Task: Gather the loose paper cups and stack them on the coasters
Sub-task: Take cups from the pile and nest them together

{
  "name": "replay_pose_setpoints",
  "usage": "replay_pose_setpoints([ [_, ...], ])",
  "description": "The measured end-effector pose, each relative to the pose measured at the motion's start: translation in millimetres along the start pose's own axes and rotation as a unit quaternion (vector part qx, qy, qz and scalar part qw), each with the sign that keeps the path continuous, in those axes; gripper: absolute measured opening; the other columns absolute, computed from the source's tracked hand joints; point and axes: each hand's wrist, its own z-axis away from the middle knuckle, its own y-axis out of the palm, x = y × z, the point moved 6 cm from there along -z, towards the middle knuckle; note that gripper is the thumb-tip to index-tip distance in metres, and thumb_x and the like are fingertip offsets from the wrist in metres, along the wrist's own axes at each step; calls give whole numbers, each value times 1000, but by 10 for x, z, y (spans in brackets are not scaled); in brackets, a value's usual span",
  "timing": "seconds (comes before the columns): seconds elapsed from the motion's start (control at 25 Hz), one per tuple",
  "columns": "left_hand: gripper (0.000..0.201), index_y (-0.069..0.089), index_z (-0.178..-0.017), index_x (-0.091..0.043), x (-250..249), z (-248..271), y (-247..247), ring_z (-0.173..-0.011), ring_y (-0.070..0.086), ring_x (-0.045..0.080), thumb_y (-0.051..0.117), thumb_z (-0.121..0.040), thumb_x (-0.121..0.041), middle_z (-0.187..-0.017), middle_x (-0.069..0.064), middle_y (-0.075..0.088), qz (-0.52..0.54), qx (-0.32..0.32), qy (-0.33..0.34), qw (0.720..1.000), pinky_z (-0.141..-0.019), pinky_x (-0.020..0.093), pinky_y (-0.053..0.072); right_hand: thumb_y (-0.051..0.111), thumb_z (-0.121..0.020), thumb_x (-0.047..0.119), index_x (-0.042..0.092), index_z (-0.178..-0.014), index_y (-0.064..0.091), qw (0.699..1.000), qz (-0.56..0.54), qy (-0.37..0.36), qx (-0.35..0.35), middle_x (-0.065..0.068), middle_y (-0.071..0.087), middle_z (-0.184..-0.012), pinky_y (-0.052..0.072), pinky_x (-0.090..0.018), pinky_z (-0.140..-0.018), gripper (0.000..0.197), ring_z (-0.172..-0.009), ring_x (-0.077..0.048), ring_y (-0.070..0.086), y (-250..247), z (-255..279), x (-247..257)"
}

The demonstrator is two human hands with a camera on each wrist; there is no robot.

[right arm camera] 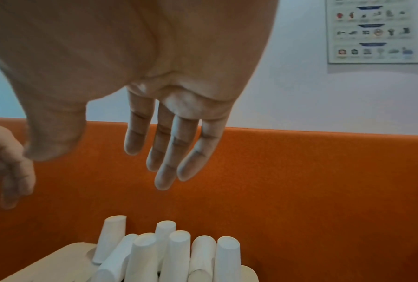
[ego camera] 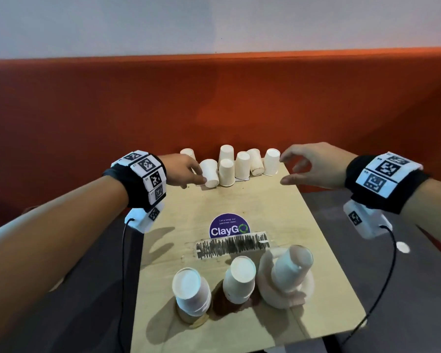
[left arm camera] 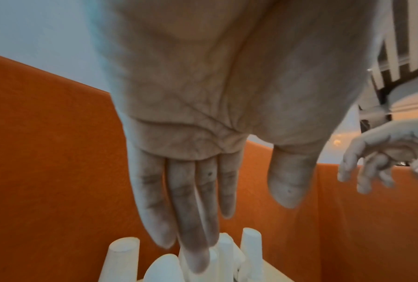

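Seven loose paper cups (ego camera: 226,164) stand or lie at the far end of the surface (ego camera: 239,200). Three stacks of cups (ego camera: 239,278) stand at the near end. Two hands (ego camera: 182,169) are in view.

Soft, even indoor light, moderately bright, no glare. Head view: shadows of arms fall toward viewer on worktop (ego camera: 239,200), so light comes from above and ahead; near stacks (ego camera: 285,276) smeared by motion blur (rightmost worst), far cups (ego camera: 225,164) fairly sharp. Strong wide-angle bending at edges, orange backrest (ego camera: 87,110) bowed. Left wrist view: cool grey cast, left grip (left arm camera: 203,124) soft and close, cups at bottom blurred. Right wrist view: warmer, palm out of focus, wall poster (right arm camera: 374,30) legible but fuzzy.
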Motion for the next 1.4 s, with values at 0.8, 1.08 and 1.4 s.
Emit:
replay_pose_setpoints([
  [0.8,57,44,-140,-20,-681,-2185,271,-122,55,29,61,-88,-37,-136,5,57,-21,-176,-65,982,-100,39,38,68,-89,33,25,-146,34,988,-87,127,-27,-5,43,-148,48,-39,-93,67,-121,-32,57,940,-1972,-1712],
  [1.08,77,28,-153,-20,-843,-2580,546,-139,40,19,63,-88,-44,-152,-2,42,-113,-128,-12,985,-117,52,8,62,-93,37,28,-144,42,996,-44,77,7,3,21,-164,43,-40,-105,56,-141,-25,40,1252,-2217,-1831],
  [1.4,50,50,-137,-24,-921,-2464,593,-117,55,26,61,-90,-38,-126,3,54,-162,-111,27,980,-102,40,34,72,-84,39,21,-113,53,984,-82,134,-86,-1,54,-120,49,-36,-80,39,-99,-28,62,1128,-2035,-1856],
])
